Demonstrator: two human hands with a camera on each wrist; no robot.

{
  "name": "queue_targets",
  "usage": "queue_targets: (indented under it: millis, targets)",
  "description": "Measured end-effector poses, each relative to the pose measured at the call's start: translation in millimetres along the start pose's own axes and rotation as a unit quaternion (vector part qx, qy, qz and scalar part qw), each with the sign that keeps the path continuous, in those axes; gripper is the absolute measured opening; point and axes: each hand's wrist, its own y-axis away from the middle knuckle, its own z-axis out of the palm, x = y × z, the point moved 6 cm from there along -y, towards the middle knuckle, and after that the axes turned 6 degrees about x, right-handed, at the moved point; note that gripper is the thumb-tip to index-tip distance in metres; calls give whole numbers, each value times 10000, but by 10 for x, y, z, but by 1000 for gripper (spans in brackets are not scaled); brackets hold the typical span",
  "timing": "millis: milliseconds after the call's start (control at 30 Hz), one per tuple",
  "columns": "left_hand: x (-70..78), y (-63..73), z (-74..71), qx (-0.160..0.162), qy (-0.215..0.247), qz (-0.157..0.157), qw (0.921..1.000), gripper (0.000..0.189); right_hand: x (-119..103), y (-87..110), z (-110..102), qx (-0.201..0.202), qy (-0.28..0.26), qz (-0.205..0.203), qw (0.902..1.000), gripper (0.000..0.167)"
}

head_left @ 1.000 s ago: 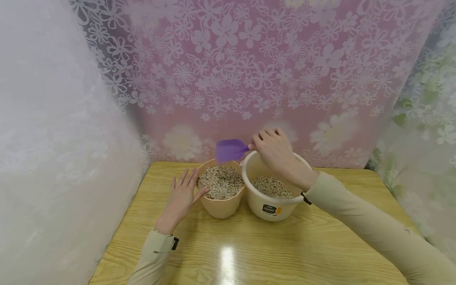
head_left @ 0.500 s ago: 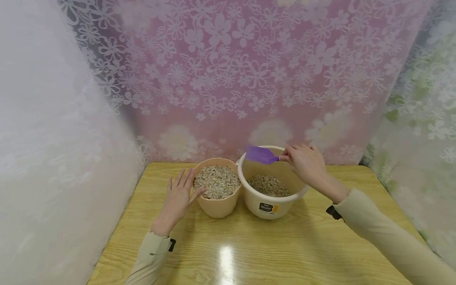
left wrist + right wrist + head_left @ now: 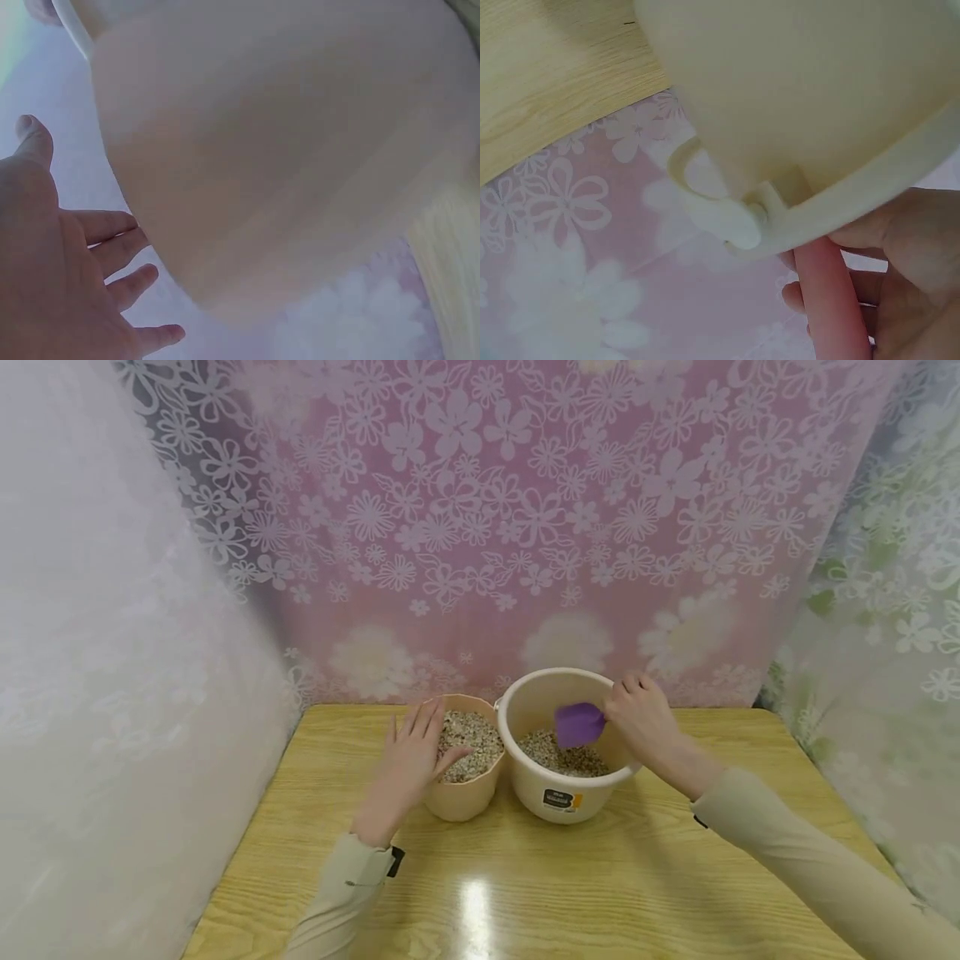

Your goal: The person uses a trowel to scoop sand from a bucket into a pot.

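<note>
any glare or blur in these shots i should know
Head view: bright glare on the table, and the purple scoop looks slightly smeared; left wrist view: the peach pot looks soft and hazy; right wrist view: the bucket looks pale, with little detail.

Soft, even light fills the head view, with white glare on the worktop [image 3: 555, 893] below and right of the left hand [image 3: 408, 766], and a faint shadow below the right hand [image 3: 643, 717]. The scoop [image 3: 579, 725] at the right hand looks slightly blurred. The left wrist view is dimmer and hazy, the pot [image 3: 292, 150] beside that hand out of focus.
</note>
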Motion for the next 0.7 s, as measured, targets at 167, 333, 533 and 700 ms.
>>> queue_targets:
  millis: [167, 333, 533, 700]
  targets:
    - [352, -176, 113, -59, -135, 363, 9992, 88, -137, -79, 115, -301, 431, -475, 9975, 36]
    - [597, -255, 232, -165, -84, 508, 9985, 89, -250, -111, 234, -917, 606, -769, 9910, 33]
    - [702, -245, 340, -338, -49, 486, 9982, 92, -341, -111, 388, -1284, 1080, -1029, 9804, 31]
    - [694, -246, 356, -238, -50, 552, 9982, 92, -342, -111, 479, -1374, 876, -936, 9822, 28]
